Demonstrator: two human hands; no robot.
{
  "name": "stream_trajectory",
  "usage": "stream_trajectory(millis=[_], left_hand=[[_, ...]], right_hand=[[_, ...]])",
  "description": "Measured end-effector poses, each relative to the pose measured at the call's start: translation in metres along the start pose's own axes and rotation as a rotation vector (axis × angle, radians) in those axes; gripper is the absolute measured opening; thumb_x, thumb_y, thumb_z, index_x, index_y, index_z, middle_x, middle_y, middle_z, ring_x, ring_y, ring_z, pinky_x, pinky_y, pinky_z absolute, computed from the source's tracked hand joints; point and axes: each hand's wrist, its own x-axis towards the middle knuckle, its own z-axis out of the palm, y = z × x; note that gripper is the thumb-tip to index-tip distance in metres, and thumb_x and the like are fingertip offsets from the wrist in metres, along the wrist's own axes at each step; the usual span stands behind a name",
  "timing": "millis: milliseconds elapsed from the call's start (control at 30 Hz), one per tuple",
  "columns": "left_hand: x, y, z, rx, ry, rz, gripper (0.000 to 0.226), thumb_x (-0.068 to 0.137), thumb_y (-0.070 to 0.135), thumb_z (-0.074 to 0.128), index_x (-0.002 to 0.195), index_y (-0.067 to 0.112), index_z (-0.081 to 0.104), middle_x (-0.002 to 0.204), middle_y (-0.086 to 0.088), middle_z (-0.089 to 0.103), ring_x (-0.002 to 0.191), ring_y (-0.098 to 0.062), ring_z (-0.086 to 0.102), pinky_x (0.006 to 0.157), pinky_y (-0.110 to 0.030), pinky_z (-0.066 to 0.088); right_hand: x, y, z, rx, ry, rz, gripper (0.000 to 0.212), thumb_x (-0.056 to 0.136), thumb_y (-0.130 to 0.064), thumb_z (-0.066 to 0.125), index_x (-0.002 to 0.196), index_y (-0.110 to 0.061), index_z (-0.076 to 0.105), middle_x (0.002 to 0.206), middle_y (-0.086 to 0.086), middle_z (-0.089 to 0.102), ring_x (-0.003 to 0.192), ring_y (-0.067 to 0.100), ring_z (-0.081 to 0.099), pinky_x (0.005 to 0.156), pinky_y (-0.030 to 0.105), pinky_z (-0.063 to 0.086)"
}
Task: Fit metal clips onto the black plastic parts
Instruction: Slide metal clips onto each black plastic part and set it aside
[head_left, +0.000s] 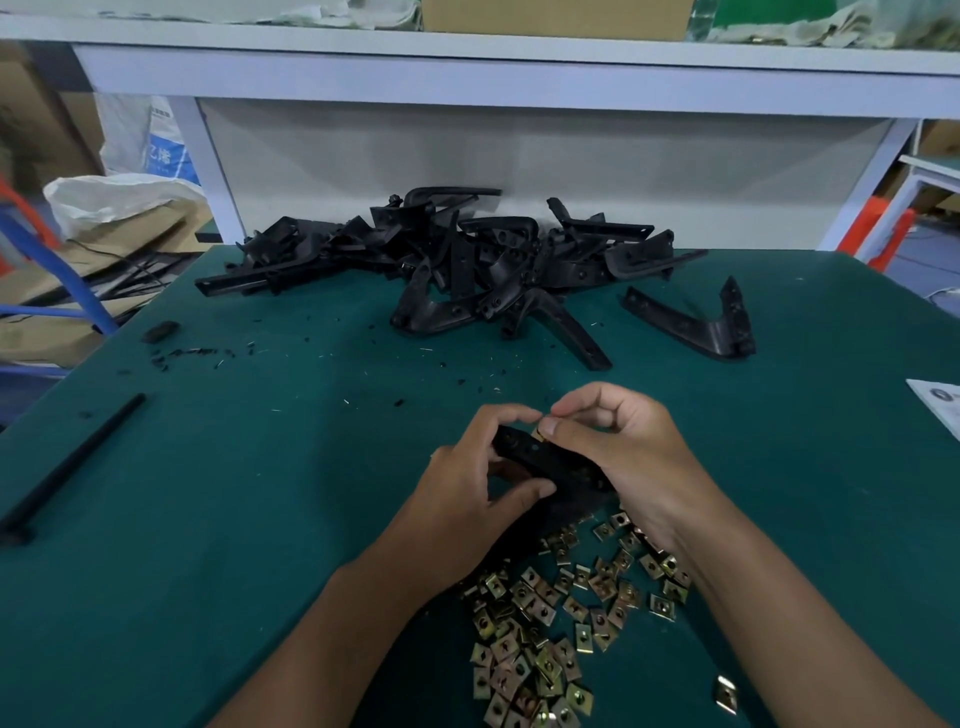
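We see the left hand (470, 467) gripping a black plastic part (550, 460) just above the green counter (260, 493), the right hand (618, 441) pinching a metal clip (543, 432) at its upper edge, loose clips (550, 623) scattered below.

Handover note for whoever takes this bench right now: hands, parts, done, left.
Left hand grips the black plastic part above the green table.
Right hand pinches a metal clip at the part's far end; not clearly seated yet.
Loose clips lie near, between the forearms.
Pile of black parts waits at the back; one lone part to its right.
Done: cannot tell. Left: seat this clip, then the pile.
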Motion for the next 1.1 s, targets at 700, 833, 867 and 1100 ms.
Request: stream_trajectory(millis=[700, 833, 867, 1100], left_hand=[[-0.001, 0.004, -0.003, -0.020, 0.000, -0.022, 0.049, 0.084, 0.047, 0.073, 0.121, 0.057, 0.043, 0.097, 0.012, 0.073, 0.102, -0.009, 0.067, 0.079, -0.044, 0.060], [-0.001, 0.008, -0.002, -0.033, -0.010, -0.013, 0.050, 0.079, 0.054, 0.071, 0.121, 0.057, 0.043, 0.095, 0.014, 0.074, 0.101, -0.009, 0.068, 0.080, -0.047, 0.059], [0.000, 0.008, -0.002, -0.028, -0.014, -0.010, 0.050, 0.079, 0.055, 0.071, 0.121, 0.057, 0.043, 0.094, 0.013, 0.074, 0.101, -0.009, 0.068, 0.081, -0.048, 0.058], [0.000, 0.013, -0.007, -0.082, -0.023, 0.043, 0.052, 0.086, 0.032, 0.079, 0.120, 0.054, 0.047, 0.094, 0.015, 0.076, 0.094, 0.000, 0.071, 0.070, -0.015, 0.054]], right_hand=[[-0.002, -0.005, 0.000, 0.021, -0.041, 0.015, 0.022, 0.085, -0.006, 0.078, 0.082, -0.028, 0.076, 0.081, 0.001, 0.075, 0.078, 0.013, 0.072, 0.073, 0.026, 0.053], [-0.003, -0.009, -0.004, -0.038, -0.042, -0.002, 0.028, 0.083, -0.004, 0.079, 0.077, -0.032, 0.075, 0.083, 0.000, 0.076, 0.076, 0.013, 0.073, 0.069, 0.024, 0.054], [-0.003, -0.010, -0.006, -0.055, -0.051, -0.001, 0.029, 0.083, -0.004, 0.079, 0.077, -0.032, 0.075, 0.083, 0.000, 0.076, 0.076, 0.013, 0.072, 0.069, 0.024, 0.054], [-0.004, -0.015, -0.008, -0.094, -0.106, -0.003, 0.024, 0.082, -0.005, 0.080, 0.077, -0.027, 0.074, 0.080, 0.001, 0.076, 0.075, 0.014, 0.071, 0.068, 0.019, 0.054]])
